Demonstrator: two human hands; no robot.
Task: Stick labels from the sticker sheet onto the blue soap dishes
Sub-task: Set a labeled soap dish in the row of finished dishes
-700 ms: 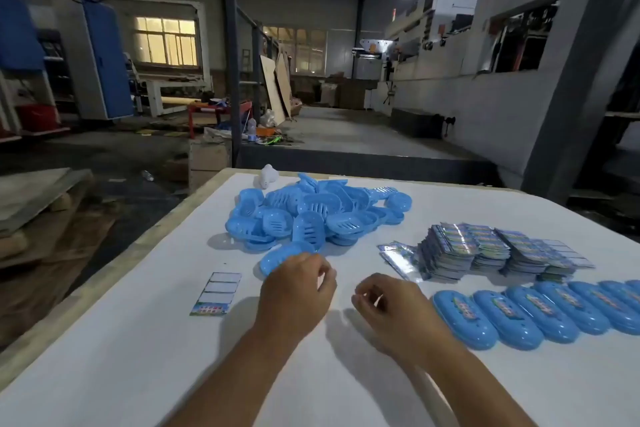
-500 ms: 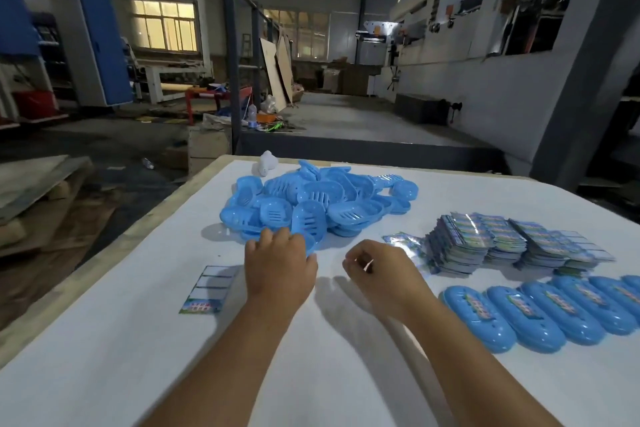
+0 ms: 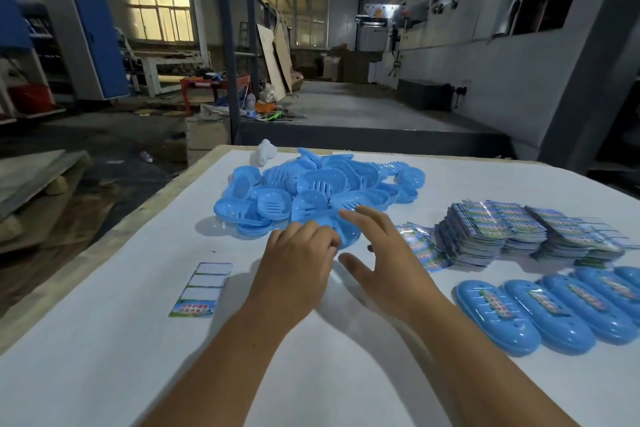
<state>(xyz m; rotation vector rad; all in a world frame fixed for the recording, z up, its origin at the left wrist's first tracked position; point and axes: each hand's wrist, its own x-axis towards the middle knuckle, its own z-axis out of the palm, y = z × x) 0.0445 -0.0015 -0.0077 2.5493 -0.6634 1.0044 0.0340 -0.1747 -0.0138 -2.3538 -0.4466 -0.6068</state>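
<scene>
Dozens of dishes (image 3: 311,184) heap beyond my hands. Left hand (image 3: 298,267) seems to pinch the nearest dish (image 3: 343,232), its length running left-right; right hand (image 3: 381,256) spread, empty. Sheet (image 3: 201,288) lies left.

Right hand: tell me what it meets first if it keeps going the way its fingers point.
Probably the near edge of the pile of blue soap dishes; the right hand has its fingers spread open toward it, though height above is unclear.
</scene>
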